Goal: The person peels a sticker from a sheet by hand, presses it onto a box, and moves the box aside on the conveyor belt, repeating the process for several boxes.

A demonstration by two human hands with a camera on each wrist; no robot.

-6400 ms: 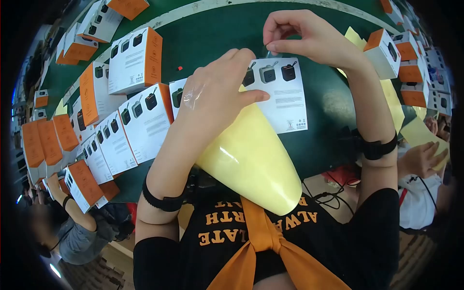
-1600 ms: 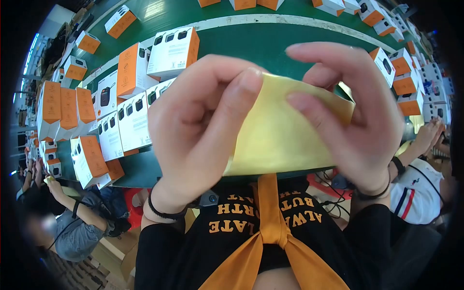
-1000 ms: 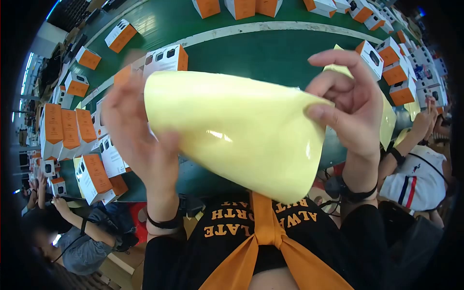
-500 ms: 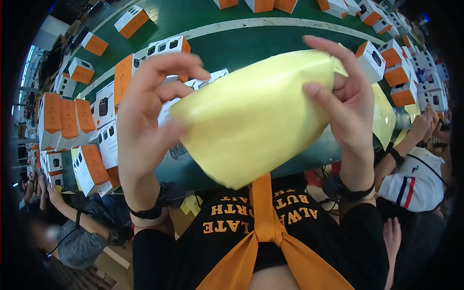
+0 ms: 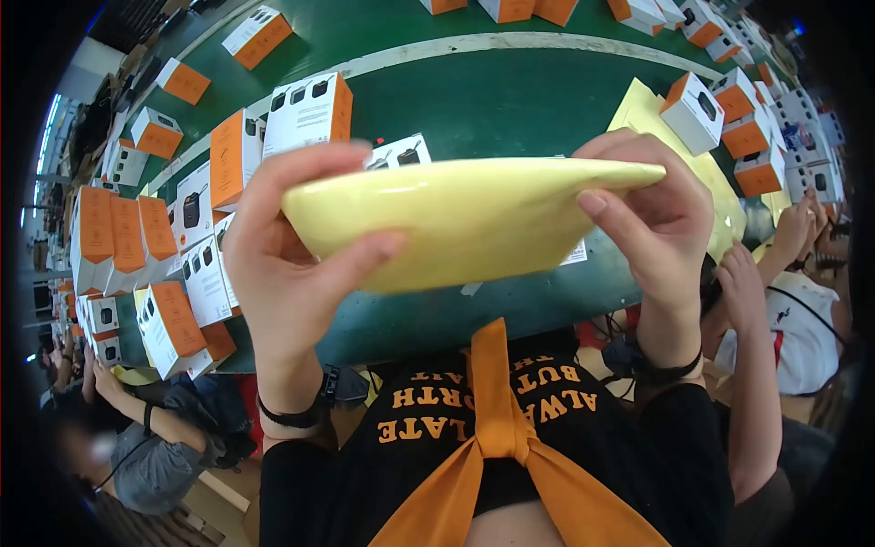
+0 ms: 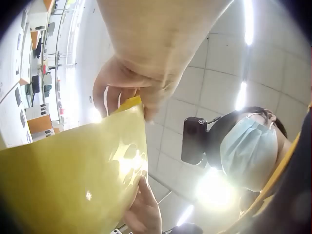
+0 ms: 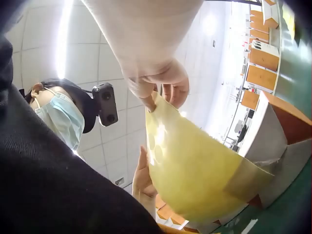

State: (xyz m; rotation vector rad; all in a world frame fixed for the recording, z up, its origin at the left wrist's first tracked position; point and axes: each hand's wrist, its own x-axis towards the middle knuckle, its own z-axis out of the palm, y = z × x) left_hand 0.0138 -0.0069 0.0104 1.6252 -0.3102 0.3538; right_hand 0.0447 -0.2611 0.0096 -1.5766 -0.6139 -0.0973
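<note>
Count: 1 yellow sheet held up, 2 hands on it, 1 orange scarf, 20+ boxes, overlapping.

Counter: boxes grouped left; more boxes right, sheets beside them; line across, behind.

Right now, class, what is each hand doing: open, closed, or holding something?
Left hand: holding one end of the yellow sheet.
Right hand: pinching its other end.

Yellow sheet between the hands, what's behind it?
Above the yellow sheet, part of a printed white box shows; below, a printed white corner and green tabletop. The rest is covered.
</note>
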